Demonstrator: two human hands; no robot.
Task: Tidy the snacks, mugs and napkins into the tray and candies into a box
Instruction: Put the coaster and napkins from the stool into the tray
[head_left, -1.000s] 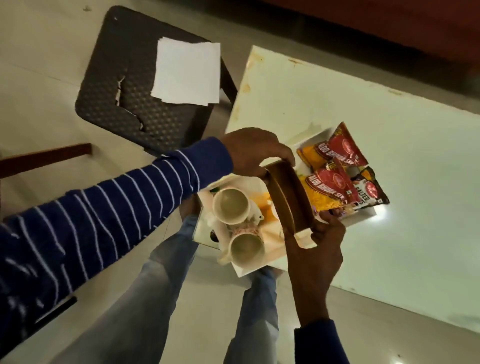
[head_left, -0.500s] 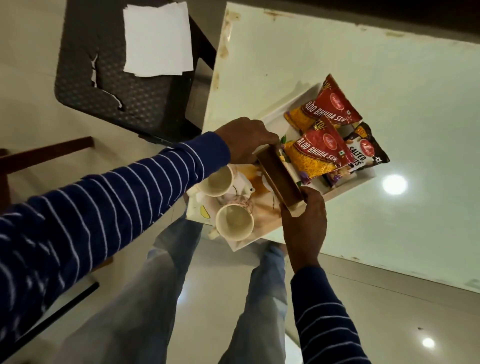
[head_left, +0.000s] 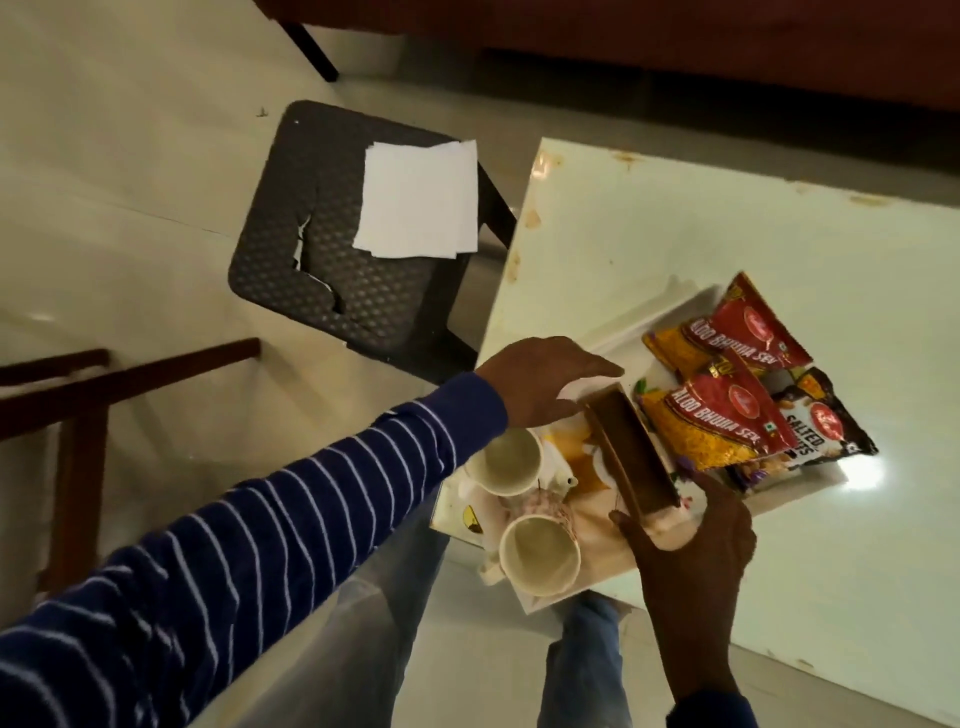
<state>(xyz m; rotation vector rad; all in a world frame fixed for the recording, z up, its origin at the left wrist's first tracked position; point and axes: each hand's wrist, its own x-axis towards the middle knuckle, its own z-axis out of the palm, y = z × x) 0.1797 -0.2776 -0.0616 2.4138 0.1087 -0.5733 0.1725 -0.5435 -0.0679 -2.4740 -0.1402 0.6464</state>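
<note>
My left hand (head_left: 540, 384) had just let go of the brown box (head_left: 631, 454), fingers spread; my right grip (head_left: 685, 540) steadied its near end in the tray (head_left: 540, 597). Napkins (head_left: 418, 208) remained on the stool.

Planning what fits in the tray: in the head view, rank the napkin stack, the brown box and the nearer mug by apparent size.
1. napkin stack
2. brown box and nearer mug: alike, and the mug sits closer, so unranked.

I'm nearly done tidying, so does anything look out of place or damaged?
Yes. The napkins lie on the dark stool beside the table, not in the tray. The stool's seat has a jagged crack. The tray also overhangs the table's near corner.
</note>
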